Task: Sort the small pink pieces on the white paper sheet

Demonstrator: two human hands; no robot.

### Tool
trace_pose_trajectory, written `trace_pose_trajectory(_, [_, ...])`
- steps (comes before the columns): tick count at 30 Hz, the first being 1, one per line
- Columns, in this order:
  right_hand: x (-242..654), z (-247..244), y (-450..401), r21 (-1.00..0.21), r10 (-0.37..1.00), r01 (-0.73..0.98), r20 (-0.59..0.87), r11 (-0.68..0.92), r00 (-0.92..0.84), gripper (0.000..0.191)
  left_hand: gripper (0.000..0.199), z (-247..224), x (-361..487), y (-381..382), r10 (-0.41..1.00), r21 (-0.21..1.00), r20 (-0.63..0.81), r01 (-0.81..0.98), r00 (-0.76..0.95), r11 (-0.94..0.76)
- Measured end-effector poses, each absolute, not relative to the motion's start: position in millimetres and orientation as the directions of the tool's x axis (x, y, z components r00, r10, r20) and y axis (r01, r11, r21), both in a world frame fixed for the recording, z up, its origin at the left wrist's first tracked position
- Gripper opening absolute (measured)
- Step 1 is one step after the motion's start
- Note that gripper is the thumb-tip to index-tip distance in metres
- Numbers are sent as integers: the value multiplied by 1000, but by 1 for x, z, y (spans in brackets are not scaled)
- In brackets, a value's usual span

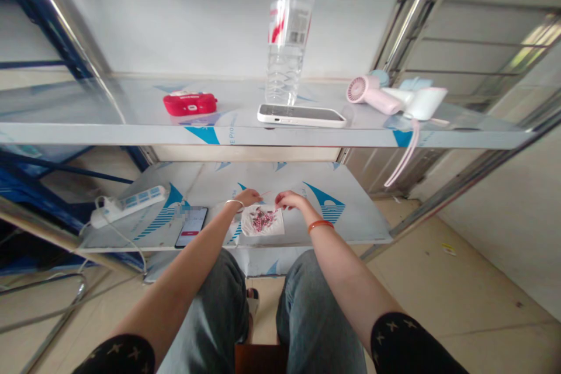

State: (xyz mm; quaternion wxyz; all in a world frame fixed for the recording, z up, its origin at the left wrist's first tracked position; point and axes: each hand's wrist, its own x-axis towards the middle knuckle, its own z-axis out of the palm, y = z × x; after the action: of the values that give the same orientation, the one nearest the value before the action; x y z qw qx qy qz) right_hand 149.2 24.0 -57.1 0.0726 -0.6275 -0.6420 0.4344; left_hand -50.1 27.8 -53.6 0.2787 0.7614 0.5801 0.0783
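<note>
Left hand: I see my left hand point(248, 197) over the lower steel shelf point(350, 216), fingers pinched narrow at a thin pale thread or wire point(265, 193); what sits in the pinch is too small for me to tell.
Right hand: my right hand point(287, 200) hangs just at 3 o'clock of the left, fingertips drawn together near the other end of that strand; I cannot tell whether it truly grips it.
Beads: a small heap of pink and dark red beads point(262, 220) lies on a white square sheet point(276, 228), directly at 6 o'clock of both hands, near the shelf's front edge.
Wrists: a thin silver bangle point(235, 203) on the left, an orange bangle point(320, 224) on the right.
Lower shelf: a black smartphone with a lit screen point(191, 227) lies at 9 o'clock of the sheet; a white power strip point(129, 203) further out the same way.
Upper shelf: a clear plastic water bottle point(287, 41) stands at 12 o'clock, a white-cased phone point(301, 115) lying just before it, a red earbud case point(190, 103) at 10 o'clock, a pink handheld fan point(371, 93) at 2 o'clock.
</note>
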Motion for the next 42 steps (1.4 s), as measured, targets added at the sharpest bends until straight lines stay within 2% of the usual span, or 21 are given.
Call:
trace_pose_trajectory(2, [143, -56, 23, -652, 891, 740, -419, -162, -174, 15, 25, -56, -52, 29, 929, 609, -203, 783, 308, -126])
trace_pose_trajectory(4, [138, -53, 20, -656, 938, 727, -343, -204, -46, 21, 22, -55, -50, 29, 957, 671, -163, 738, 242, -72])
trace_pose_trajectory(7, [134, -44, 12, -750, 950, 587, -287, -305, 127, 30, 23, -47, -45, 26, 973, 707, -120, 705, 197, -55])
trace_pose_trajectory(10, [130, -36, 4, -875, 928, 341, -372, -344, -18, 37, 28, -37, -37, 21, 968, 695, -86, 711, 237, -112])
trace_pose_trajectory(12, [126, -34, 1, -911, 923, 248, -365, -328, -122, 33, 29, -33, -32, 18, 960, 657, -47, 733, 275, -177])
trace_pose_trajectory(16, [123, -37, 2, -931, 917, 96, -363, -352, -166, 16, 26, -26, -25, 13, 945, 539, 13, 794, 327, -282])
trace_pose_trajectory(19, [127, -38, 4, -907, 893, -9, -413, -422, -179, 14, 26, -23, -22, 9, 934, 542, 17, 782, 357, -308])
trace_pose_trajectory(26, [135, -39, 6, -887, 878, -27, -452, -461, -158, 14, 31, -27, -20, 9, 943, 671, -1, 700, 333, -246])
trace_pose_trajectory(30, [135, -38, 5, -888, 877, 17, -457, -460, -146, 17, 21, -34, -19, 12, 935, 792, -80, 592, 345, -151])
trace_pose_trajectory(34, [133, -36, 4, -903, 873, 60, -428, -426, -233, 13, 14, -36, -19, 13, 937, 880, -163, 476, 308, -3])
trace_pose_trajectory(38, [133, -38, 5, -910, 853, 98, -411, -402, -322, 11, 16, -33, -22, 10, 938, 877, -208, 477, 278, 53])
trace_pose_trajectory(42, [133, -41, 8, -911, 850, 120, -411, -395, -329, 12, 17, -35, -24, 12, 935, 859, -214, 509, 282, 43])
